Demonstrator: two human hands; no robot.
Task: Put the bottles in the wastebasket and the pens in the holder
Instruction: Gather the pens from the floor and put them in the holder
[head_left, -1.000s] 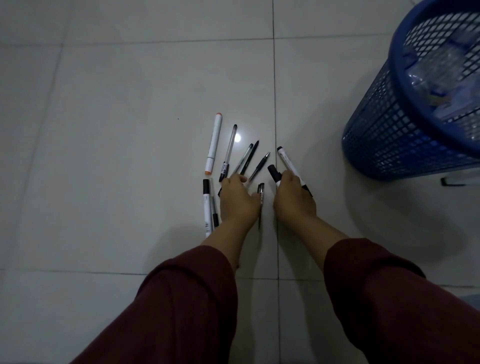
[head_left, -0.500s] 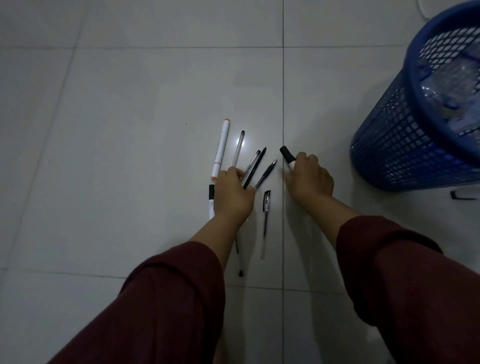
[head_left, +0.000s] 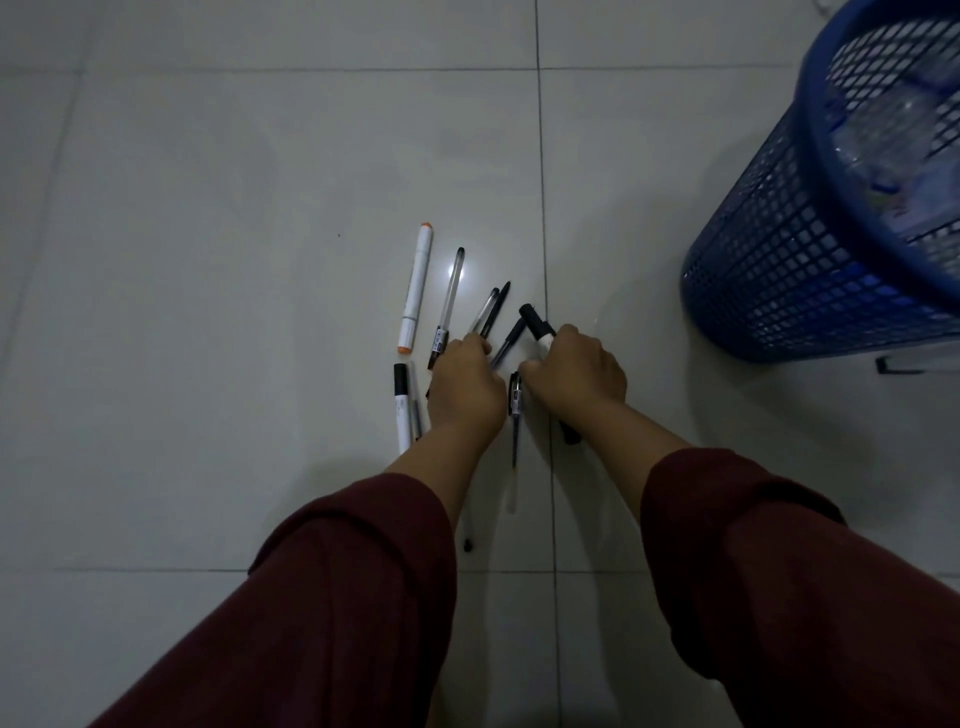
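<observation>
Half a second ago the right hand was out to the right of the floor seam, lifted with the black-capped white marker in its grip; now it is back beside the left hand, low over the fanned pens, the marker's cap pointing up-left and its far end showing below the wrist. The left hand's fingers now curl at the slim black pens.

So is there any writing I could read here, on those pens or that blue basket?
No text can be read.
Clear pen: a small label near its lower end, too blurred to read.
Black-clipped pen: a pale patch on the clip, too small to read.
Wastebasket: bottle labels inside show only as coloured smudges.
</observation>
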